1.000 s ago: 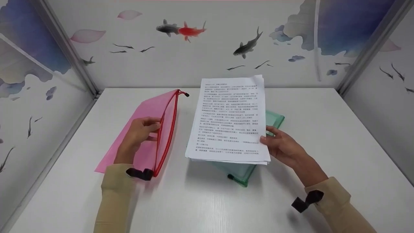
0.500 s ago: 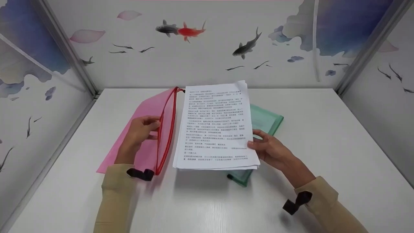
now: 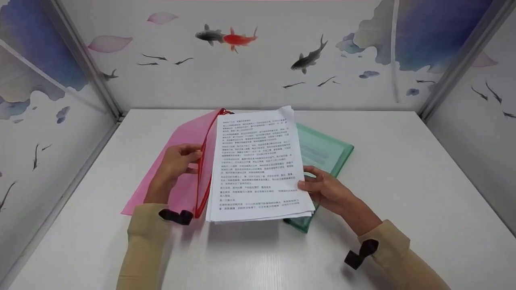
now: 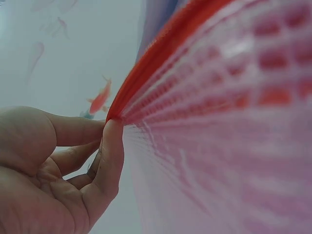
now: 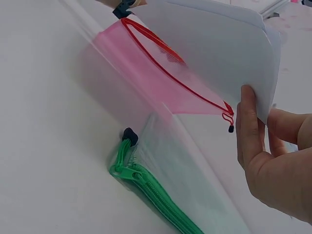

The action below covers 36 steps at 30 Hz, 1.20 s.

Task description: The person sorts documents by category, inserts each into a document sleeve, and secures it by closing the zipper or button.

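Observation:
My left hand (image 3: 175, 167) pinches the red zipper edge of a pink mesh zipper pouch (image 3: 161, 169), and its mouth gapes toward the right. In the left wrist view the thumb and fingers (image 4: 113, 146) squeeze the red edge (image 4: 156, 53). A stack of printed paper (image 3: 258, 165) is gripped at its right edge by my right hand (image 3: 328, 187), thumb on top and fingers beneath. The sheets are raised and tilted above the table, their left edge overlapping the pouch's opening. In the right wrist view the stack's blank underside (image 5: 219, 44) shows.
A green zipper pouch (image 3: 322, 149) lies on the white table (image 3: 403, 181), partly hidden under the raised paper. Its green zipper (image 5: 161, 197) and black-tipped pull show in the right wrist view. Walls printed with fish (image 3: 240, 39) enclose the table at back and sides.
My right hand has carried the paper stack leftward and slightly nearer me, up to the pink pouch's mouth, exposing more of the green pouch. The left hand has stayed nearly still on the zipper edge.

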Available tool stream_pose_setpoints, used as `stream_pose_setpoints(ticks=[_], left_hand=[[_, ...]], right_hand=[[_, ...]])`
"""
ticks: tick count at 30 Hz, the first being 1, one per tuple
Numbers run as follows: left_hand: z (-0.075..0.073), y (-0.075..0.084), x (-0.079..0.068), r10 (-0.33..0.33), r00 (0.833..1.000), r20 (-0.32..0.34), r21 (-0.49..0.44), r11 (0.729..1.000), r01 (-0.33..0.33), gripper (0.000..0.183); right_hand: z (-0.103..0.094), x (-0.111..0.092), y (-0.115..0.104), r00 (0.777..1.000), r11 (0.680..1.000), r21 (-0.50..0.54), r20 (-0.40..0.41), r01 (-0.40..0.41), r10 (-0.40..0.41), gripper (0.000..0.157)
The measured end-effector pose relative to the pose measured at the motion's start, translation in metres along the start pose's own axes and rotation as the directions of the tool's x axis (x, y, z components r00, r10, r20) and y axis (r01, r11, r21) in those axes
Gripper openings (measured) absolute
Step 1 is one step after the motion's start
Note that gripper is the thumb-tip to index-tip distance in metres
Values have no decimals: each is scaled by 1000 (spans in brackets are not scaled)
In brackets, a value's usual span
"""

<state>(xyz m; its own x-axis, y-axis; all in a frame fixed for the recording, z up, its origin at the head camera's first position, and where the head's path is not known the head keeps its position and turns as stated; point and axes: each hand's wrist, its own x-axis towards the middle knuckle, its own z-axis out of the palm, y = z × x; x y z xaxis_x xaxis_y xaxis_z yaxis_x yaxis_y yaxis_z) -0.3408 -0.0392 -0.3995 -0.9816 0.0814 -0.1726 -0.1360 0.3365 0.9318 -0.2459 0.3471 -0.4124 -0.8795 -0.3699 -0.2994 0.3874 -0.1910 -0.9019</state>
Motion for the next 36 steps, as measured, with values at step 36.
stream_pose_setpoints(ticks=[36], left_hand=[[-2, 1, 1, -18, 999, 35, -39, 999, 20, 36]], right_hand=[[12, 20, -11, 1000, 1000, -8, -28, 3, -3, 57]])
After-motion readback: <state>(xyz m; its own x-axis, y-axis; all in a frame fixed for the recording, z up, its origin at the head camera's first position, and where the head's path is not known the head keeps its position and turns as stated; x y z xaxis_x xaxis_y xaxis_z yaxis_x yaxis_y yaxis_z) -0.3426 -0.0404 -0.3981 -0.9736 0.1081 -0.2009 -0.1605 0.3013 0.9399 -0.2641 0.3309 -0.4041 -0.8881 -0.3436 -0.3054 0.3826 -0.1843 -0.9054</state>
